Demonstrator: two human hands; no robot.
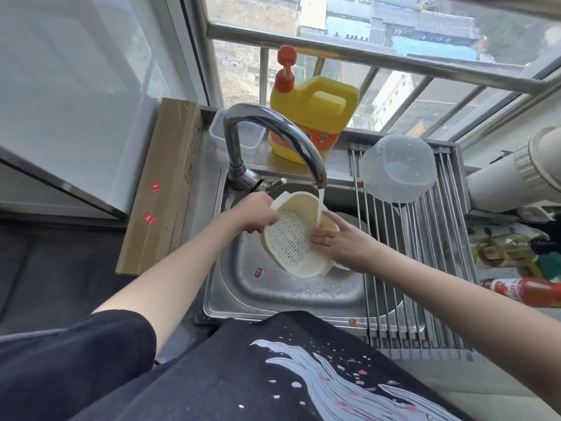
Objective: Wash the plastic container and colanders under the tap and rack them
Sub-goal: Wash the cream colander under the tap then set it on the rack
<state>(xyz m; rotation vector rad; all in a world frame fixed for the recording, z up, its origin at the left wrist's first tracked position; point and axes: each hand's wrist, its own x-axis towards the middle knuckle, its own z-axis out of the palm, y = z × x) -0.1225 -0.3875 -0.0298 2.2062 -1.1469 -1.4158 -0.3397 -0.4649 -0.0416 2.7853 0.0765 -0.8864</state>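
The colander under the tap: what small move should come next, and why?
Probably turn the colander a little under the stream. Water strikes only its upper right edge, while the left hand grips the rim and the right hand rubs its side.

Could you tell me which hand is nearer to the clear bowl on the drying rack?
Right hand, below-left of the clear bowl; left hand lies farther left.

I log 1 steel sink (273, 287): on its back ledge, 1 yellow detergent jug (312, 117) beside 1 clear box (250, 138); across its right side, 1 roll-up rack (425, 268) bearing 1 upturned clear container (397, 168).
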